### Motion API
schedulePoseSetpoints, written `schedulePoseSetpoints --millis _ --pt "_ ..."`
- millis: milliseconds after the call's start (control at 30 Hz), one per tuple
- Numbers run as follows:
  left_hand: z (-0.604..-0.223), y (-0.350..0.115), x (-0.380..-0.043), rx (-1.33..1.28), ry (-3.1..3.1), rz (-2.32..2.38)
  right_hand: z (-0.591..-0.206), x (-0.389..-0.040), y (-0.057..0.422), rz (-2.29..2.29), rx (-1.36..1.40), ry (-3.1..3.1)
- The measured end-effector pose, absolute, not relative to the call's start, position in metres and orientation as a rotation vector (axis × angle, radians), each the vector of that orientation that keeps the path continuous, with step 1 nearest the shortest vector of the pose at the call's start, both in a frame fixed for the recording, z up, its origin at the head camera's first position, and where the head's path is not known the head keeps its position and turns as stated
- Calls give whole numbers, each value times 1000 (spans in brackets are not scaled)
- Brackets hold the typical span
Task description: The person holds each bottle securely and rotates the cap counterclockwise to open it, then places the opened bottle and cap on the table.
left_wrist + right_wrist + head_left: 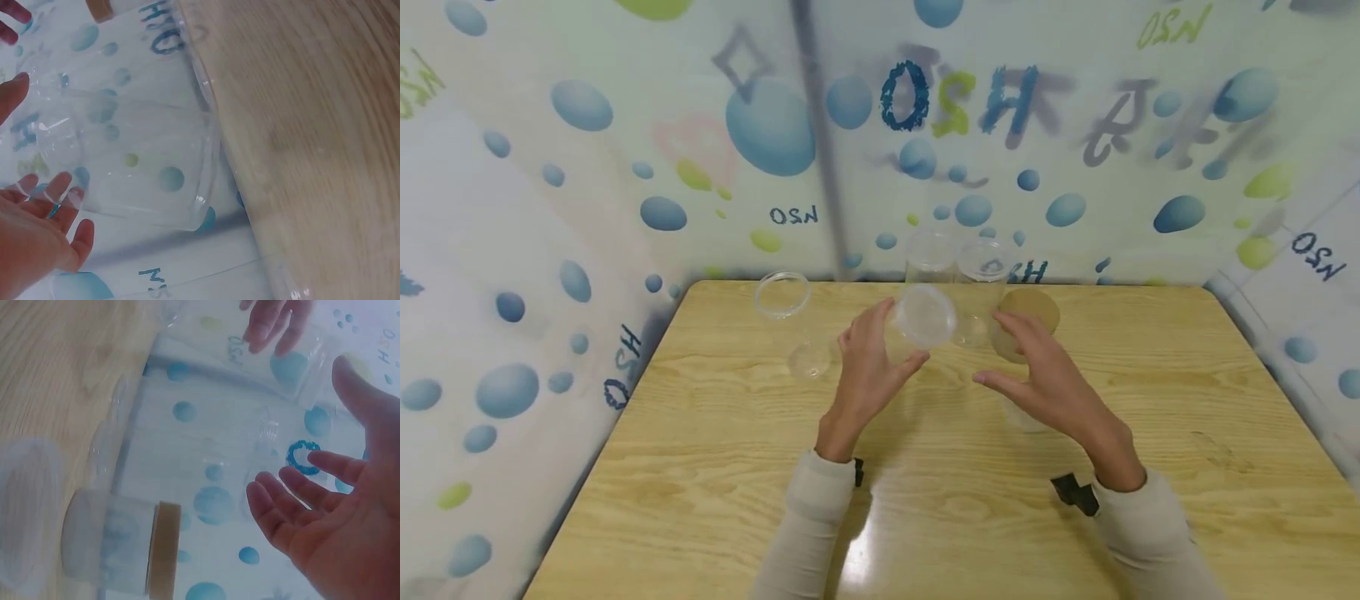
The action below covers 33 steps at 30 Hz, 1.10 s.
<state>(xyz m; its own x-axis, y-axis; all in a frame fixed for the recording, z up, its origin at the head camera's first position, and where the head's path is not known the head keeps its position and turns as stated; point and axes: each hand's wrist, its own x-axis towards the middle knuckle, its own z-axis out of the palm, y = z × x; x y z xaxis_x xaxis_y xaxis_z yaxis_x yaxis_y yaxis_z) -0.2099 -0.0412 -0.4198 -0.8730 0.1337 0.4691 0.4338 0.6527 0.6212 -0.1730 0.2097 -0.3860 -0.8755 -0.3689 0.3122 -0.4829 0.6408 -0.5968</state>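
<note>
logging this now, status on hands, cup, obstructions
Left hand open at clear cup; right hand open, empty; brown-lidded jar near right fingers, maybe in the way.

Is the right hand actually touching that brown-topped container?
Apart. The right wrist view shows a plain gap: patterned wall is visible between the right hand and the brown-topped container.

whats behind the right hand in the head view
Partly showing behind the right hand: a brown-lidded container and a pale round piece. What the hand covers can't be seen.
</note>
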Motion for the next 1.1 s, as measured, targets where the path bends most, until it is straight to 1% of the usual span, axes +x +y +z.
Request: schedulePoseSetpoints --millis 267,633,733,900,1100 --pt "-417 -33 -205 -578 -2607 -1082 -393 -173 191 1142 638 -2618" --pt "-415 -17 -196 -928 -2658 -1274 -400 -167 175 1219 626 -2302" --pt "-416 -16 -195 -948 -2640 -1330 -401 -167 174 1238 654 -2250" --pt "-417 -14 -194 -978 -2614 -1491 -398 -166 170 1262 625 -2223" --pt "-416 -12 -191 -891 -2619 -1435 -396 -165 169 1279 634 -2212"
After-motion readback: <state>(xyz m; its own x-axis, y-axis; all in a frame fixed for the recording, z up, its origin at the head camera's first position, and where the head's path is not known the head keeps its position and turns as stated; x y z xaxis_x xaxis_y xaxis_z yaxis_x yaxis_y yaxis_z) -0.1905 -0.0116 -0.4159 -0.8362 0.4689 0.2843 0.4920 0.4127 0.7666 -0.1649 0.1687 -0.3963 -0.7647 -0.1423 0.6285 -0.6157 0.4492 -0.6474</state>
